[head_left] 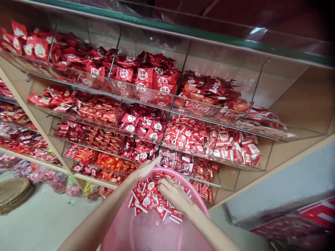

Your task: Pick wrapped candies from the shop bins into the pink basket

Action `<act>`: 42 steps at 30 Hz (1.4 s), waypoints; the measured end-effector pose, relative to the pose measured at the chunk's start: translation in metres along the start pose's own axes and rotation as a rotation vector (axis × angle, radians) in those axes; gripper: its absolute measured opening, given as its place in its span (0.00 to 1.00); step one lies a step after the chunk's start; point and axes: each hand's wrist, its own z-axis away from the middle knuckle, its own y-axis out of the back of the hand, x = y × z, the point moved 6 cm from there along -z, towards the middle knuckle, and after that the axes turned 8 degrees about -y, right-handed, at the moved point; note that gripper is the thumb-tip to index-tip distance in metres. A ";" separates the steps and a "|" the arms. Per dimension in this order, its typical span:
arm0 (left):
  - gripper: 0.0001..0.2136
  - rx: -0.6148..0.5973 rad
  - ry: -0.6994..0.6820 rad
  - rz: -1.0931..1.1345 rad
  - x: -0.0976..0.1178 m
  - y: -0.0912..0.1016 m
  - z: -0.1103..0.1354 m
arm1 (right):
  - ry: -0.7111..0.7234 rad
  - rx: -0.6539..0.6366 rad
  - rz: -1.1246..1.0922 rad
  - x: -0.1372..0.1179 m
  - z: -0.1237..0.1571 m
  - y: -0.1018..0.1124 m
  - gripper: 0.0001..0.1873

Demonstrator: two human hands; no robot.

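Note:
A pink plastic basket is tilted below the shelves, with a heap of small red-and-white packets toward its far side. My left hand is at the basket's far left rim, close to a shelf's glass edge; its fingers are closed over the rim and partly hidden. Inside the basket, my right hand rests on the heap with its fingers curled down among the packets. Its fingertips are out of sight.
Glass-fronted shelves rise in steps ahead, their dividers separating piles of red packets. Similar red-and-white packets fill a compartment at right. Bagged goods and a round woven stool stand on the floor at left.

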 end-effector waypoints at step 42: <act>0.33 0.045 -0.069 -0.182 0.009 0.006 -0.003 | -0.176 0.102 0.009 -0.008 -0.005 -0.024 0.06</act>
